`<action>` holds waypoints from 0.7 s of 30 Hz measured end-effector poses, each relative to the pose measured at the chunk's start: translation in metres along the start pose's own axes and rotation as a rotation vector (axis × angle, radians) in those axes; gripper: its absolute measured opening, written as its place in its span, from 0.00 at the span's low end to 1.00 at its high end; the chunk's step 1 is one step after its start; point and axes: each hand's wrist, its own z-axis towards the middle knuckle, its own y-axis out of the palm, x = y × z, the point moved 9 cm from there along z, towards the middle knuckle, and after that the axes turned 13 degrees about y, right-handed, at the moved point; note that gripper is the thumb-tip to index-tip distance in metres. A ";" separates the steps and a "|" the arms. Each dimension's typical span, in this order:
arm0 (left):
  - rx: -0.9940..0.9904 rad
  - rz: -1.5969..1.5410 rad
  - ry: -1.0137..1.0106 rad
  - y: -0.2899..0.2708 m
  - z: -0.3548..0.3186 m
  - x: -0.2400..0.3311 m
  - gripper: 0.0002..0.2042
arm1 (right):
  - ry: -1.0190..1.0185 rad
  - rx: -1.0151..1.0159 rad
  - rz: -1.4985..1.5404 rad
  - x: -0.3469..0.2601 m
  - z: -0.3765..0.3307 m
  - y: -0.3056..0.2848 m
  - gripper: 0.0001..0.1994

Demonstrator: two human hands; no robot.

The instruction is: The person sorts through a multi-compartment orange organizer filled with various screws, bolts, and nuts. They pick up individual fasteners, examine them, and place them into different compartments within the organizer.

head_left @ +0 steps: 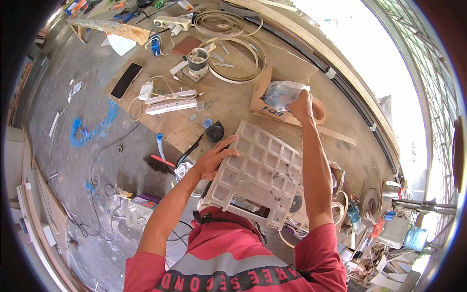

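A translucent whitish plastic organizer case (260, 165), its face moulded in a grid of square cells, is tilted up against my body. My left hand (214, 158) is closed round its left edge, the fingers lying over the rim. My right hand (302, 107) reaches out to an open cardboard box (255, 97) on the worktable. Its fingers are closed on the gathered end of a clear plastic bag (282, 94) that lies in the box. What the bag contains is too blurred to make out. Beside my right wrist sits a round tan roll (319, 111), partly hidden.
A phone (127, 80), pale metal strips (170, 105), a charger with cable (146, 90) and a dark cup-like holder (198, 56) lie on the table. Coiled edge banding (238, 58) is behind them. A black tape measure (214, 131) is near the case. Offcuts (384, 267) pile up right.
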 end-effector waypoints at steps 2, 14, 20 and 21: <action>-0.002 -0.004 0.009 0.000 0.002 0.001 0.27 | 0.193 -0.057 0.364 0.025 0.002 0.015 0.09; 0.013 -0.036 0.017 -0.003 0.006 -0.002 0.27 | 0.635 -0.127 1.225 0.048 -0.004 0.063 0.08; 0.000 0.036 -0.032 -0.006 0.013 0.003 0.28 | 0.655 -0.160 1.337 0.058 -0.012 0.054 0.08; 0.014 0.049 -0.023 -0.009 0.018 0.008 0.28 | 0.648 -0.181 1.374 0.056 -0.015 0.050 0.08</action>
